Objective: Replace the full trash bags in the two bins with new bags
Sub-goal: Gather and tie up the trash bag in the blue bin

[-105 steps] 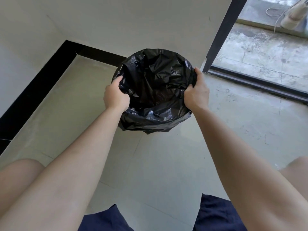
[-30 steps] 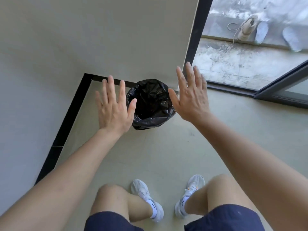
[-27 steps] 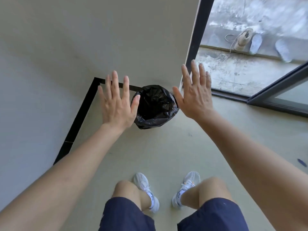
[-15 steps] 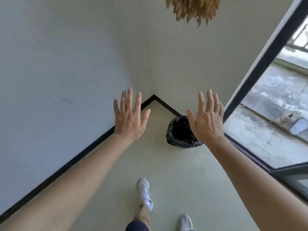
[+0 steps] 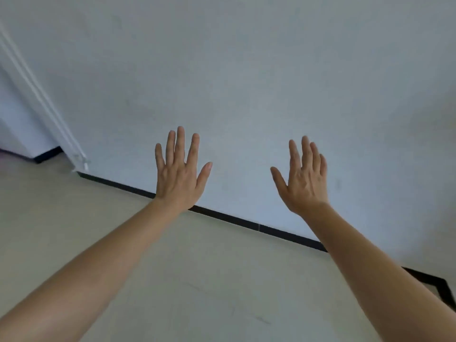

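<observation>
Left hand (image 5: 179,178): raised with its back to the camera, fingers straight and spread, thumb out, holding nothing. Right hand (image 5: 304,183): likewise raised and flat, fingers straight and closer together, empty. The two hands are well apart; whether either palm meets the surface behind cannot be told. Behind them stands a plain pale wall (image 5: 246,70), edged at its foot by a black skirting strip (image 5: 234,219) running diagonally across the view. Below it lies a light floor (image 5: 197,280). A white moulded trim (image 5: 37,95) rises at the far left. Count: two hands, two forearms, no bin, no trash bag. The task's things lie outside the view, so their position cannot be stated. Judgement on handling: a trash bag is thin film, soft and slippery, light when new, heavy and liable to tear when full. A full one is best gathered at the mouth and lifted straight up; a new one is best taken by its open hem and folded over the bin rim.
</observation>
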A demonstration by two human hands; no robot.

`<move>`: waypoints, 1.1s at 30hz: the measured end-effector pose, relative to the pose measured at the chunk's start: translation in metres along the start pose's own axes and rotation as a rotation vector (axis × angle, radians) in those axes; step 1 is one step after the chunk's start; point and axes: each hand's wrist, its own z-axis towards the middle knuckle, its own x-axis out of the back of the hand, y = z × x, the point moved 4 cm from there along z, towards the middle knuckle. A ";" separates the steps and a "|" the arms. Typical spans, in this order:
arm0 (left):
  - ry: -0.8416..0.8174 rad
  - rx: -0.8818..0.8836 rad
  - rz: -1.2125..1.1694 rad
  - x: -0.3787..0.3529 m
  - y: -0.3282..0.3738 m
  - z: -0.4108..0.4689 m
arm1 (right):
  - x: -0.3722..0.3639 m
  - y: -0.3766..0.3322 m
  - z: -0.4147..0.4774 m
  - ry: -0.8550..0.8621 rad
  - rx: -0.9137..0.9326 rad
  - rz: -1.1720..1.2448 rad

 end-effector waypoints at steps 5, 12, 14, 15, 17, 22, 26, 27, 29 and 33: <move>0.079 0.267 0.191 0.086 -0.218 -0.084 | -0.060 -0.255 0.041 -0.005 0.322 0.188; 0.105 0.658 0.494 0.202 -0.458 -0.222 | -0.122 -0.602 0.017 -0.010 0.816 0.394; 0.114 0.737 0.556 0.222 -0.502 -0.246 | -0.133 -0.672 0.008 -0.008 0.881 0.464; 0.117 0.763 0.578 0.228 -0.521 -0.254 | -0.140 -0.701 0.004 -0.013 0.900 0.501; 0.115 0.800 0.618 0.233 -0.559 -0.263 | -0.157 -0.754 0.002 -0.024 0.945 0.548; 0.105 0.862 0.692 0.218 -0.665 -0.248 | -0.211 -0.876 0.036 -0.021 1.022 0.642; 0.094 0.928 0.716 0.207 -0.749 -0.223 | -0.255 -0.968 0.078 -0.057 1.075 0.657; 0.094 0.932 0.729 0.207 -0.769 -0.219 | -0.264 -0.991 0.088 -0.061 1.093 0.661; 0.096 0.913 0.775 0.210 -0.803 -0.215 | -0.278 -1.036 0.104 -0.047 1.122 0.673; 0.108 0.952 0.821 0.216 -0.890 -0.227 | -0.312 -1.142 0.113 -0.099 1.146 0.729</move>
